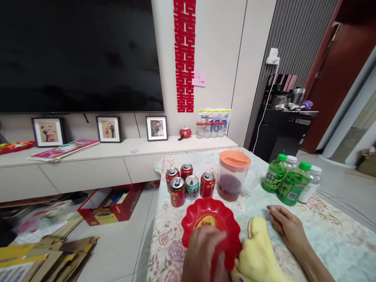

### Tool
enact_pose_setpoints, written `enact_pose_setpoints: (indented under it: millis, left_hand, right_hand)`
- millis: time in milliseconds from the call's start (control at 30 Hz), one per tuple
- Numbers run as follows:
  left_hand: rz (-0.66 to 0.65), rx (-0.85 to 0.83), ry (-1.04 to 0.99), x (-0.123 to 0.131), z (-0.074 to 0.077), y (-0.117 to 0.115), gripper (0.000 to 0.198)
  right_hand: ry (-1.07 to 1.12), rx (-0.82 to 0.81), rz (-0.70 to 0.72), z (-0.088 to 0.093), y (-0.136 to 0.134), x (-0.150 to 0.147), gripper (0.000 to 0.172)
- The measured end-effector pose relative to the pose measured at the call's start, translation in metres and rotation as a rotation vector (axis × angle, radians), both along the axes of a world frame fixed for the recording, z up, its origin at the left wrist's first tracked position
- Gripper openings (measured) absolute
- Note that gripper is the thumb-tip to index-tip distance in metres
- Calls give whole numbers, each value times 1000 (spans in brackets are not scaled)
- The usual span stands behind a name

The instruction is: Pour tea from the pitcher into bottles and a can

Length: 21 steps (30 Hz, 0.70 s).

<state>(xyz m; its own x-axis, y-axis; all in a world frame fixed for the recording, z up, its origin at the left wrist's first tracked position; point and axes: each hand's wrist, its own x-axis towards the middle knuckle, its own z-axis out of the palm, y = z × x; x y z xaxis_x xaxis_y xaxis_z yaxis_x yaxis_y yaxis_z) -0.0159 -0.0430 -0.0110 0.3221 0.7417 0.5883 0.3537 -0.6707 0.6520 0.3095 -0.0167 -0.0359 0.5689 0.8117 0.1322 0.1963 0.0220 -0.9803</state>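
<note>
A red scalloped plate [233, 227] with a gold centre lies near the front of the table. My left hand [202, 250] is over its near part, smeared by motion, so its fingers and anything in them cannot be made out. To the right of the plate lies a crumpled yellow cloth [255, 250]. Just beyond the cloth, my right hand [286, 227] rests on the tablecloth with its fingers close together; whether it holds something is hidden.
Several drink cans [178, 192] stand behind the plate, beside a clear container [230, 184] with an orange lid. Green bottles [293, 184] and white-capped ones are at the right. A red box [117, 213] sits on the floor at left, near flattened cardboard [55, 258].
</note>
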Motion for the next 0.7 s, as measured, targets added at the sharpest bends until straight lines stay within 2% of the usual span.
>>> enact_pose_setpoints:
  millis: [67, 133, 233, 333, 433, 600, 700]
  left_hand:
    - [95, 108, 29, 3, 16, 42, 43]
    - [136, 102, 166, 12, 37, 84, 53]
    - [171, -43, 475, 30, 67, 137, 69]
    - [151, -90, 568, 47, 83, 172, 83]
    - [94, -148, 682, 54, 87, 194, 87]
    - [20, -219, 840, 55, 85, 205, 39]
    - [26, -212, 861, 57, 86, 199, 36]
  right_hand:
    - [86, -17, 5, -9, 0, 5, 63]
    - [153, -30, 12, -15, 1, 7, 62]
    - [209, -43, 12, -20, 2, 7, 58]
    - [229, -51, 5, -24, 3, 9, 57]
    - [236, -58, 8, -26, 5, 11, 60]
    - [234, -73, 8, -28, 7, 12, 61]
    - [223, -79, 5, -27, 7, 10, 60]
